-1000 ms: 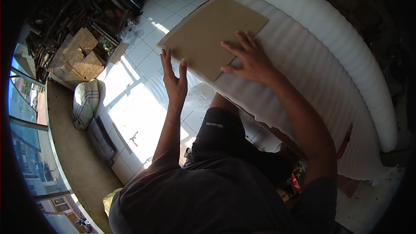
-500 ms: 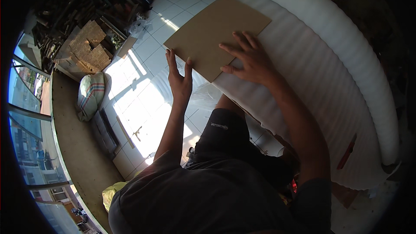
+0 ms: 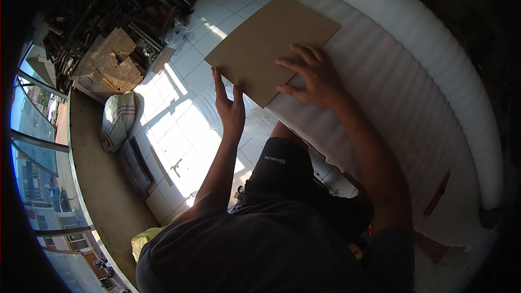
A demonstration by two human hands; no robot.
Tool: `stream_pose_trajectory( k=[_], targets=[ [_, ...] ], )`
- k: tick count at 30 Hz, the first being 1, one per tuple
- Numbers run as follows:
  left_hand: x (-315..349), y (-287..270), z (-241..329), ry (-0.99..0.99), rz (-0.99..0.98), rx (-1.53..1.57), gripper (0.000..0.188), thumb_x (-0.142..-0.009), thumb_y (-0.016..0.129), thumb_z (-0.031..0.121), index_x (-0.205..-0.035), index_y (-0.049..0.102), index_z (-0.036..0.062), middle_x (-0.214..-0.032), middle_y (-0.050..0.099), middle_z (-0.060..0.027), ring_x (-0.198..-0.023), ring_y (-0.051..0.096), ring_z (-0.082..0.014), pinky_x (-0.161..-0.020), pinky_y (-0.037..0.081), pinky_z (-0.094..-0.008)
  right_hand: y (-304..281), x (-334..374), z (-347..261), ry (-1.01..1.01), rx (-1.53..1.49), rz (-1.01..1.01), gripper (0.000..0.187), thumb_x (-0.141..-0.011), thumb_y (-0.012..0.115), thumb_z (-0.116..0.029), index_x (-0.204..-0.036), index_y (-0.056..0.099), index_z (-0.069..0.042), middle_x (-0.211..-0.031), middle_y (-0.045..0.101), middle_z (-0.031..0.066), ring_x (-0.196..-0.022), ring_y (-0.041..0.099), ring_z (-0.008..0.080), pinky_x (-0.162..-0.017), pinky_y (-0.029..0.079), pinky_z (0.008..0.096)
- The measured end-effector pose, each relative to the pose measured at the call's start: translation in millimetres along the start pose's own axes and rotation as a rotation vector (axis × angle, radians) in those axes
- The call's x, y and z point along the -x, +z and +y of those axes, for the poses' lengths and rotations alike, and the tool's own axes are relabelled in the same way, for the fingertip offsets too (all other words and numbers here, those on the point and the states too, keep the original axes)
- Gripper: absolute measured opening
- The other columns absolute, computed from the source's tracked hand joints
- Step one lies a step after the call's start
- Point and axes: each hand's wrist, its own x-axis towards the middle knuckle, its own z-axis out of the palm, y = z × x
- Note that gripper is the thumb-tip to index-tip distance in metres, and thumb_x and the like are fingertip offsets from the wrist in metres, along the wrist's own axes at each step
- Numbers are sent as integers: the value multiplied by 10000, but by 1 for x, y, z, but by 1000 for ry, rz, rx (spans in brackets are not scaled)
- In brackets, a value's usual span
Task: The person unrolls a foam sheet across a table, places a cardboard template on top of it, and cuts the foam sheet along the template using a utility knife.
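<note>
A flat brown rectangular board [image 3: 260, 40] lies on a white foam sheet [image 3: 380, 103], its left side reaching past the sheet's edge. My left hand [image 3: 231, 108] is at the board's left edge, fingers stretched up and thumb apart, with the fingertips touching that edge. Over the board's right near part, my right hand [image 3: 316, 78] spreads its fingers, tips resting on the surface or just above it. Neither hand is wrapped round anything. To the right, a red tool with a slim handle [image 3: 436, 198], possibly a cutter, lies on the foam.
A thick foam roll [image 3: 423, 43] curves along the far right side. Sunlit white tiles [image 3: 179, 130] cover the floor at left. Beyond stand a striped sack [image 3: 118, 119], broken particle board [image 3: 114, 62] and a heap of wood scraps [image 3: 103, 16]. A ledge [image 3: 100, 179] runs below windows.
The board's near corner has shifted slightly toward me, and both hands have come a little nearer with it. My head view has turned slightly.
</note>
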Motion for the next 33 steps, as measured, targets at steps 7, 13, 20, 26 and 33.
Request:
stream_pose_trajectory(
  k=[7, 13, 20, 26, 33],
  targets=[
    [4, 5, 1, -10, -13, 63, 725, -1072, 567, 207, -1676, 191, 65, -1728, 196, -237, -1603, 189, -375, -1274, 226, -452, 0, -1, 1, 56, -28, 0, 585, -874, 778, -530, -1353, 671, -212, -1499, 533, 122, -1389, 473, 357, -1190, 357, 521],
    [7, 8, 1, -12, -18, 53, 727, -1082, 547, 223, -1684, 165, 79, -1735, 166, -233, -1604, 182, -380, -1274, 224, -455, 4, 1, 0, 67, 31, 52, 581, -889, 765, -514, -1361, 649, -196, -1497, 536, 129, -1412, 463, 354, -1190, 348, 536],
    [14, 10, 7, -19, -48, 79, 727, -1088, 520, 204, -1684, 134, 51, -1756, 91, -205, -1626, 92, -325, -1304, 119, -466, 8, -1, 1, 126, 68, 115, 506, -901, 752, -413, -1330, 652, -164, -1460, 551, 138, -1395, 486, 343, -1157, 361, 536],
    [10, 7, -2, 27, -40, 26, 724, -1082, 541, 222, -1690, 162, 118, -1746, 142, -208, -1608, 162, -376, -1279, 215, -468, 3, -2, -2, 98, 62, 132, 482, -870, 762, -375, -1273, 668, -128, -1342, 585, 120, -1283, 538, 329, -1108, 402, 513],
    [11, 6, -4, 28, -33, 53, 737, -1077, 550, 231, -1689, 160, 101, -1748, 137, -208, -1615, 143, -359, -1284, 194, -459, 2, -3, -4, 102, 25, 151, 458, -850, 779, -402, -1197, 689, -118, -1224, 594, 119, -1190, 548, 319, -1102, 403, 515]
  ],
)
